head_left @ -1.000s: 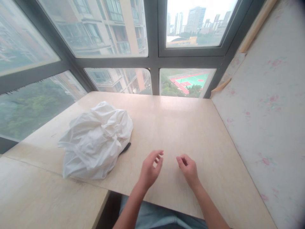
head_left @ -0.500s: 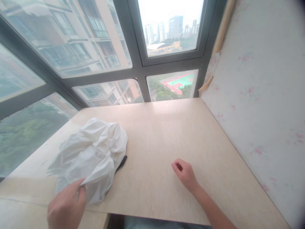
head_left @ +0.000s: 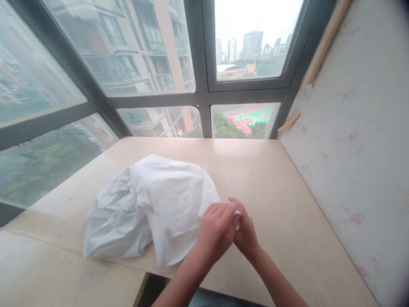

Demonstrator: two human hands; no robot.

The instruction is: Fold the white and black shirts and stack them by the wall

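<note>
A crumpled white cloth (head_left: 179, 187) lies in loose folds over the middle and left of the tabletop. My left hand (head_left: 217, 224) is closed on its right end. Against it is my right hand (head_left: 247, 232), with curled fingers and a small white edge of the cloth showing between the two hands. The fingertips of both hands are partly hidden where they meet. To the left, the rest of the cloth stays bunched on the wood.
The pale wooden tabletop (head_left: 268, 179) runs back to grey-framed windows (head_left: 204, 100). A flower-patterned wall (head_left: 358, 170) bounds the right side. At the near edge, a dark gap (head_left: 153, 285) opens in the wood.
My left hand has moved right to meet my right hand, drawing part of the white cloth across the table. The black piece beside the cloth no longer shows. The view has shifted slightly.
</note>
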